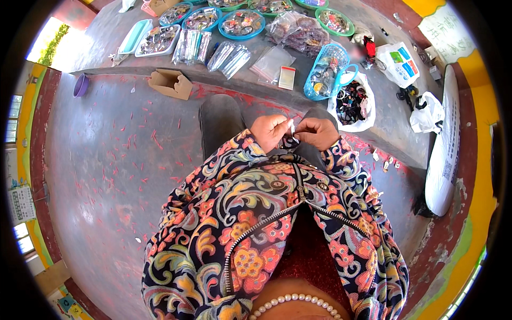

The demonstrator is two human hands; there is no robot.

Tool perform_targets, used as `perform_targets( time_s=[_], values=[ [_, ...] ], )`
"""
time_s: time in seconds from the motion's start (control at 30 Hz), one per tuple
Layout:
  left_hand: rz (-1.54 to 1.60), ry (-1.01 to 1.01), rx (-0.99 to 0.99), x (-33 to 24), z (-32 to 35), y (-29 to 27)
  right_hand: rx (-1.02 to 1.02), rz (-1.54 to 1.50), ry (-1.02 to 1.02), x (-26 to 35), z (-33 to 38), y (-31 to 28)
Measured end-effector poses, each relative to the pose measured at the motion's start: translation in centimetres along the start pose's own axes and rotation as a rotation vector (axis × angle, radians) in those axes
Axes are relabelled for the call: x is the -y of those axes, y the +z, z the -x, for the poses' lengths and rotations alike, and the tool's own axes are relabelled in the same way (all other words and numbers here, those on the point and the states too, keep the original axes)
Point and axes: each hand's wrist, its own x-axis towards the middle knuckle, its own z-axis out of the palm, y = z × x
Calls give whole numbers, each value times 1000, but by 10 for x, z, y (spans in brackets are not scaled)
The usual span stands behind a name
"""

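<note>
Both hands raised close to chest, over lap. Left hand (271, 130) and right hand (318, 132) pinching a small white piece (291, 127) between fingertips, presumably for close fine work. Piece stands roughly upright, long axis vertical in view; detail too small. Blue basket (325, 72) ahead on the floor, well apart.

Paisley zip jacket (250, 213) (multicoloured), pearl necklace (298, 304).

Floor (106, 160): matt grey concrete, rough. Far baskets (325, 72): glossy plastic mesh. Box (170, 82): matt cardboard. Right bags (426, 114): glossy plastic film.
</note>
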Motion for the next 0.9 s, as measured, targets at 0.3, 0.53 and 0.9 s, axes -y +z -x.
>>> perform_targets(
  time_s=[0.3,0.53,0.9],
  values=[
    [333,-264,-194,3,-1,-9,-383,-199,47,-18,0,-14],
    [1011,-542,59,-5,-2,-1,-476,904,-960,7,5,9],
    [1000,-435,2,7,-2,-10,-260,682,-755,14,10,10]
  ],
)
